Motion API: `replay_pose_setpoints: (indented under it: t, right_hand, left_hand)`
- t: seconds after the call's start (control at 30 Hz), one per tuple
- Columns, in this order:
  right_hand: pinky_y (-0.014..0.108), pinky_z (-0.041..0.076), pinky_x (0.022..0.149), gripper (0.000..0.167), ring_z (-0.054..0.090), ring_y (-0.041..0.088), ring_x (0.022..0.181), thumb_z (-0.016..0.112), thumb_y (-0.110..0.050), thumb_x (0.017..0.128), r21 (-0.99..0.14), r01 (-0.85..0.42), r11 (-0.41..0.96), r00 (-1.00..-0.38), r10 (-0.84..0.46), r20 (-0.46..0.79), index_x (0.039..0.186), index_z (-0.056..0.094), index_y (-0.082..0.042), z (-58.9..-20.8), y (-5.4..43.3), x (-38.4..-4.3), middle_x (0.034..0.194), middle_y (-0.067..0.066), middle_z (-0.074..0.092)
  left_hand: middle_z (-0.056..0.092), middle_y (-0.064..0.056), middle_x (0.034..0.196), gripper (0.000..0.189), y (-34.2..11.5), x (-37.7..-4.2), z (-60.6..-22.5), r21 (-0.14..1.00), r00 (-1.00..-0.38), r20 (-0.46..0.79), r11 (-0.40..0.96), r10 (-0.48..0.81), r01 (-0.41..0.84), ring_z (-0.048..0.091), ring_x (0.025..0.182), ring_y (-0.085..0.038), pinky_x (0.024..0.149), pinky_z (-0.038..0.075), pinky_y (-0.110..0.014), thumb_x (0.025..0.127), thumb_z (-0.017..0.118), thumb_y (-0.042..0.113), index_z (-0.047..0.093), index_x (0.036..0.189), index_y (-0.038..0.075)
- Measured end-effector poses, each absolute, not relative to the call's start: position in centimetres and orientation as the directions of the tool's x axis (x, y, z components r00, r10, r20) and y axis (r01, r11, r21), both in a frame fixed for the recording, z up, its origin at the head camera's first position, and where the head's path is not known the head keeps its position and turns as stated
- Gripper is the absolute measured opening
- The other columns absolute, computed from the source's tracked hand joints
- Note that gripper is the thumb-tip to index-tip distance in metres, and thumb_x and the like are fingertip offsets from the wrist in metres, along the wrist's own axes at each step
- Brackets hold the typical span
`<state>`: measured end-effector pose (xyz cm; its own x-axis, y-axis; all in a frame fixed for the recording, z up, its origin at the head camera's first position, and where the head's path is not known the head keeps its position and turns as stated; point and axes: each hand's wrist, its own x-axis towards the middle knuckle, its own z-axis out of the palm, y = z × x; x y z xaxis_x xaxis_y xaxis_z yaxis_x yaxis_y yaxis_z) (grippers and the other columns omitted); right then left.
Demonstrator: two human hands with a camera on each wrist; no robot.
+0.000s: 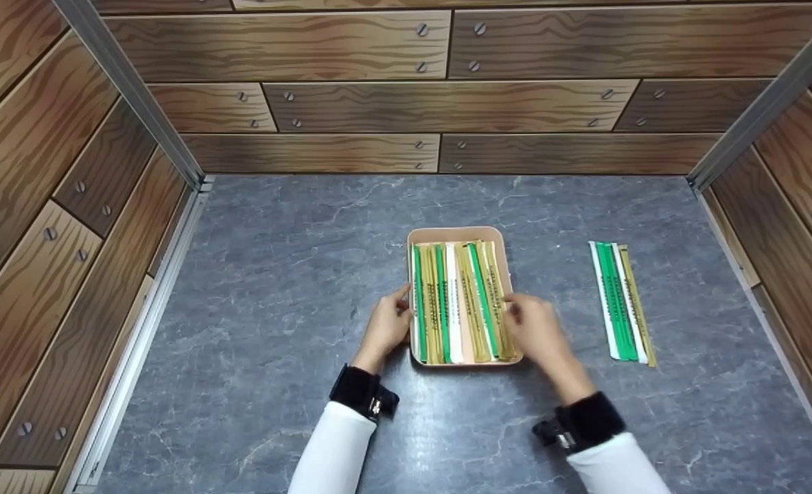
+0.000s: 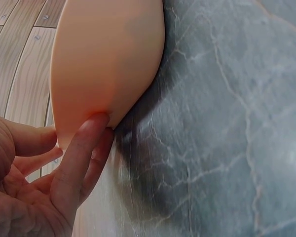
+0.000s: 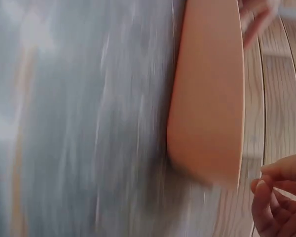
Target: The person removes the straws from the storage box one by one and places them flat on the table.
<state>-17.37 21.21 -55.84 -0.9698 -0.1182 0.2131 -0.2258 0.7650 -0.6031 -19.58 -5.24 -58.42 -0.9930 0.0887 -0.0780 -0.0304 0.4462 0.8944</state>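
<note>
smooth matt plast. tray [image 2: 108,59], glossy stone-look tbl [image 1: 275,309]

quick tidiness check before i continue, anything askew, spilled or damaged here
Nothing looks spilled or damaged. In the peach tray, right of the middle, a green packet slants where the left-hand ones run nearly straight. A row of packets lies outside the tray on the tabletop, though neatly side by side.

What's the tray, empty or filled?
Filled: the tray holds green, gold and white sticks side by side, nearly wall to wall in the head view. Depth: cannot tell.
</note>
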Motion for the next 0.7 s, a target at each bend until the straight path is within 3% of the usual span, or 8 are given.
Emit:
replay_pose_setpoints:
  t: [0.13,0.27,0.47,0.7]
  right_hand:
    - [0.029,0.055,0.056,0.029,0.063,0.020,0.064,0.063,0.009,0.082,-0.651,-0.222,0.726,-0.974,-0.194,0.116,0.110,0.067,0.009,-56.4,18.4,-17.6,0.080,0.014,0.068]
    - [0.031,0.056,0.058,0.024,0.063,0.020,0.066,0.065,0.006,0.082,-0.636,-0.218,0.741,-0.971,-0.231,0.064,0.106,0.068,0.009,-57.1,16.5,-18.0,0.078,0.011,0.068]
    - [0.031,0.052,0.055,0.028,0.058,0.016,0.058,0.070,-0.005,0.085,-0.601,-0.085,0.795,-0.988,-0.146,-0.052,0.110,0.068,0.007,-57.4,14.6,-18.3,0.071,0.003,0.064]
    - [0.029,0.051,0.048,0.034,0.058,0.016,0.053,0.072,-0.007,0.085,-0.569,0.024,0.822,-0.988,-0.066,-0.138,0.116,0.065,0.005,-57.5,13.7,-18.4,0.072,0.004,0.063]
  left_hand:
    - [0.069,-0.014,0.095,0.053,-5.2,-19.6,-58.4,0.895,-0.993,-0.077,0.444,0.087,-0.030,0.067,0.080,-0.020,0.071,0.055,-0.032,0.090,0.060,-0.002,0.050,0.142,0.002]
    - [0.069,-0.014,0.096,0.053,-5.2,-19.6,-58.4,0.890,-0.993,-0.080,0.455,0.086,-0.033,0.067,0.081,-0.020,0.074,0.055,-0.032,0.090,0.060,-0.003,0.050,0.142,0.002]
    - [0.069,-0.013,0.097,0.054,-5.2,-19.6,-58.3,0.888,-0.992,-0.092,0.457,0.087,-0.042,0.066,0.081,-0.021,0.073,0.055,-0.032,0.090,0.060,-0.003,0.050,0.143,0.002]
    - [0.068,-0.011,0.098,0.055,-5.1,-19.6,-58.3,0.881,-0.990,-0.110,0.469,0.085,-0.058,0.065,0.082,-0.019,0.075,0.054,-0.032,0.090,0.060,-0.002,0.049,0.143,0.004]
